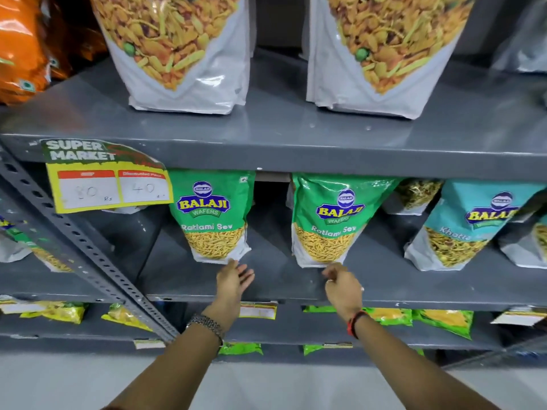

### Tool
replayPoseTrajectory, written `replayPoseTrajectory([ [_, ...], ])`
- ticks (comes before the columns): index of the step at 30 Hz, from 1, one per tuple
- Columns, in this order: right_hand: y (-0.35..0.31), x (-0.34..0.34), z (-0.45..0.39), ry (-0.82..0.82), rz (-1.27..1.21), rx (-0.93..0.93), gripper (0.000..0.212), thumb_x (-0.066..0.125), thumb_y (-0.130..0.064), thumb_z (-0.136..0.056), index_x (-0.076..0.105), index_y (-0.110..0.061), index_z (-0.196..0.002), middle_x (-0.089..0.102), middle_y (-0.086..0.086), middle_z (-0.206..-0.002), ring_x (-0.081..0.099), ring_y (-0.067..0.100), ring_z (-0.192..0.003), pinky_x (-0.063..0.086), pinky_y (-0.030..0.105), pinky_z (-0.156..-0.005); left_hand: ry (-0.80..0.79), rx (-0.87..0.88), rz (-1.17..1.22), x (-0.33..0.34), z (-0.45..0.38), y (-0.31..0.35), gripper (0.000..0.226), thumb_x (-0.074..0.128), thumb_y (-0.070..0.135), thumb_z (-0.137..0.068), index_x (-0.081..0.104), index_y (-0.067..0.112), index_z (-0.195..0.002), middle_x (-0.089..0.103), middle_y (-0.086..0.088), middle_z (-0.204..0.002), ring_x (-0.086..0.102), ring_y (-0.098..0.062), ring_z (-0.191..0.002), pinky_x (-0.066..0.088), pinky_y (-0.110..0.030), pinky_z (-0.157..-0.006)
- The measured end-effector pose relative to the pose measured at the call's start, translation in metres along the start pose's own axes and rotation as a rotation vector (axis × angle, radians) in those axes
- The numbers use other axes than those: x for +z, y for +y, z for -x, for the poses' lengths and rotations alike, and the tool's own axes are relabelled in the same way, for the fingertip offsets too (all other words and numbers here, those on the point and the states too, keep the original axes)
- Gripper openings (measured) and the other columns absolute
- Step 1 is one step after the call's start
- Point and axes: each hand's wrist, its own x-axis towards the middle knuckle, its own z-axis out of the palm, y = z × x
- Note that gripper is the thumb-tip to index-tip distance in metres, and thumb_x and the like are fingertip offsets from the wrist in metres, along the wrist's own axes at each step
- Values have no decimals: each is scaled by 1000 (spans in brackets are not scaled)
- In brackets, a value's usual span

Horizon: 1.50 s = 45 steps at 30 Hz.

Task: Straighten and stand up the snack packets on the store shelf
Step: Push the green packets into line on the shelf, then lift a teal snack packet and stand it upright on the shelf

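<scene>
Grey metal store shelving fills the view, with a perforated upright post (88, 250) crossing diagonally at the left. The middle shelf (281, 279) carries the packets under inspection.

Left hand (233, 279): grip released, fingers spread and slightly curved, holding nothing. The fingertips sit at the bottom front edge of the left green Ratlami Sev packet (211, 214); whether they touch it cannot be told. A metal watch (207, 324) is on this wrist.

Right hand (343, 287): grip loosely curled, fingers bent inward, grasping nothing visible. The knuckles lie just below the base of the right green Ratlami Sev packet (334, 220), near the shelf's front edge. A red and black band (356, 322) is on this wrist.

Both green packets stand upright toward the middle of the shelf, well apart from one another, each showing yellow sev through a clear lower window. The right one leans slightly. A teal packet (470, 223) stands tilted toward the shelf's right end, with further packets behind it.

On the upper shelf, two large white pouches (183, 54) of mixed snack stand side by side; orange bags (23, 54) sit at its left end. A yellow price label (106, 179) hangs from the upper shelf's front edge at left. The lower shelves hold green-and-yellow packets (441, 319) lying flat.
</scene>
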Motion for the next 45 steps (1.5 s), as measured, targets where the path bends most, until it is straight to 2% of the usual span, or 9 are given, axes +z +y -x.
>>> replayPoseTrajectory([
  [3,16,-27,-23,114,-219,107,30,42,8,-77,51,-12,-97,59,8,-97,56,35,-103,40,31,-80,-174,-50,-105,42,11,-8,51,33,29,-99,35,-2,-139,46,-19,-140,50,-35,-121,39,-40,-101],
  [7,13,-45,-51,1,-301,59,44,45,4,-86,41,-11,-127,44,1,-110,44,17,-106,40,5,-69,-319,-66,-251,84,18,-13,61,29,43,-96,28,6,-145,29,-15,-154,33,-31,-140,31,-40,-111],
  [16,13,-25,-54,-10,-358,-6,40,45,-5,-84,53,-17,-122,63,11,-118,58,32,-109,46,50,-96,-290,-62,-247,102,13,-14,64,25,47,-95,30,5,-144,36,-16,-151,38,-29,-138,34,-35,-108],
  [21,17,-28,-53,-38,-479,-22,40,46,2,-84,54,-17,-118,62,12,-121,58,31,-110,45,50,-97,-259,-36,-247,106,10,-15,62,24,45,-96,31,6,-143,37,-15,-151,37,-27,-138,32,-34,-108],
  [25,38,-40,-60,-58,-496,-2,50,40,10,-84,45,-3,-132,52,15,-136,50,29,-125,41,43,-104,-145,67,-263,104,17,-28,48,27,37,-98,49,7,-129,52,-12,-136,52,-27,-124,42,-32,-97],
  [28,73,-65,-62,63,-434,-11,42,39,10,-80,60,-13,-108,65,5,-114,59,24,-113,47,17,-88,68,158,-149,108,19,-45,22,34,24,-98,52,12,-94,55,-7,-103,56,-22,-88,45,-29,-81],
  [34,159,-161,-70,307,-489,49,36,45,14,-72,56,-16,-88,61,7,-90,59,31,-89,44,36,-85,410,346,-77,150,42,-105,21,44,14,-82,43,10,-62,41,-7,-61,40,-18,-56,41,-34,-73],
  [39,196,-223,-107,192,-593,83,48,60,2,-80,44,-11,-123,51,7,-122,49,33,-120,41,41,-96,113,199,34,226,74,-155,23,32,12,-98,50,12,-83,51,-11,-93,52,-18,-73,44,-27,-67],
  [45,189,-252,-133,-141,-700,-65,65,54,9,-82,33,-11,-140,49,5,-137,49,26,-125,43,34,-93,-156,47,-247,313,93,-190,61,21,46,-96,34,9,-142,34,-13,-151,35,-32,-139,33,-42,-109],
])
